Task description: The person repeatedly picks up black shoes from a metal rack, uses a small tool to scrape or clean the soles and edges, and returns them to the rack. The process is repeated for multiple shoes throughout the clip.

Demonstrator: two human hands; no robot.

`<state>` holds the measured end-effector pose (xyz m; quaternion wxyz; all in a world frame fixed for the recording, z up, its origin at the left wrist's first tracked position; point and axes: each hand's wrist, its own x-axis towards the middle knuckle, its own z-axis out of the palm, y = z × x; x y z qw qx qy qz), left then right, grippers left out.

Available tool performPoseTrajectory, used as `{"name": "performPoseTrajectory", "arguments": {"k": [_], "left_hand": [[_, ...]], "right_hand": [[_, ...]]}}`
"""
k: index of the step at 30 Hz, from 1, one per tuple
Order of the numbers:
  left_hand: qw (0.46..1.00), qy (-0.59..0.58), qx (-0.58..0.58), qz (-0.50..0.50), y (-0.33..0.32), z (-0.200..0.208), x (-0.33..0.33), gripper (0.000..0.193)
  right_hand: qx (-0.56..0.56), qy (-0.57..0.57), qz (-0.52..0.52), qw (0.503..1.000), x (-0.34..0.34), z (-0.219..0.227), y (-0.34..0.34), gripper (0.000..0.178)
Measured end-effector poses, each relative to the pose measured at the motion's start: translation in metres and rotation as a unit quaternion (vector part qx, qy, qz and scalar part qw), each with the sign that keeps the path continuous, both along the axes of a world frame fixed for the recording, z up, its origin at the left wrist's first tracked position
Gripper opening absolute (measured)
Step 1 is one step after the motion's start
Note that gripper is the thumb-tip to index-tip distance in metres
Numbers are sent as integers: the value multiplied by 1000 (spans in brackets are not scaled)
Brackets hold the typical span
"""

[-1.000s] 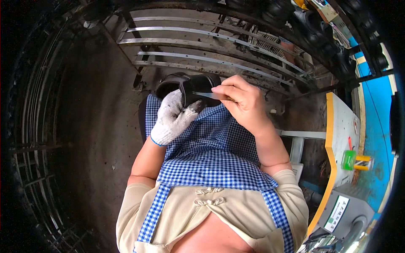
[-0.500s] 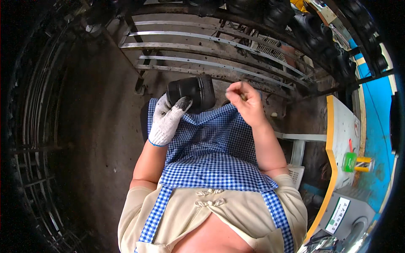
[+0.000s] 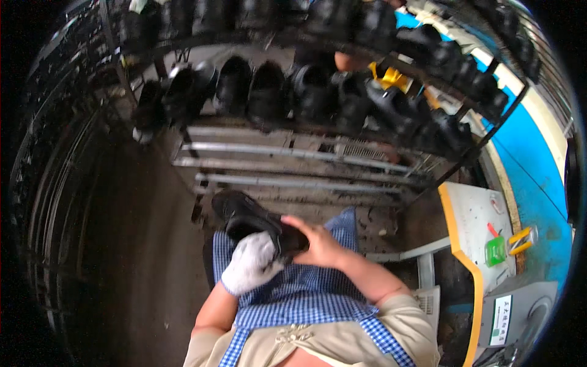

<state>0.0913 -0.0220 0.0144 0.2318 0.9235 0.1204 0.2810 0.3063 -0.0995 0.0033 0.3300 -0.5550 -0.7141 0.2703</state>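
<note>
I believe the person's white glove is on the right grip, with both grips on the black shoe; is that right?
Not quite: the head view shows the white glove on the left grip, while the right grip is bare. Both are indeed on the black shoe.

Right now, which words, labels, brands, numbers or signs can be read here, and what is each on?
White label on the grey box: large dark characters, wording not copied here; the finer marks are too small to read.
Green container: no readable text.
Held black shoe: no readable text.
</note>
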Motion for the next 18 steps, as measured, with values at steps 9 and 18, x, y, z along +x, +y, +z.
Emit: {"name": "performPoseTrajectory", "arguments": {"k": [9, 18], "left_hand": [[869, -458, -177, 58, -24, 11, -28, 35], [783, -367, -493, 93, -35, -42, -38, 45]], "right_hand": [[145, 419, -161, 882, 57, 98, -34, 82], [582, 200, -199, 763, 74, 328, 42, 47]]}}
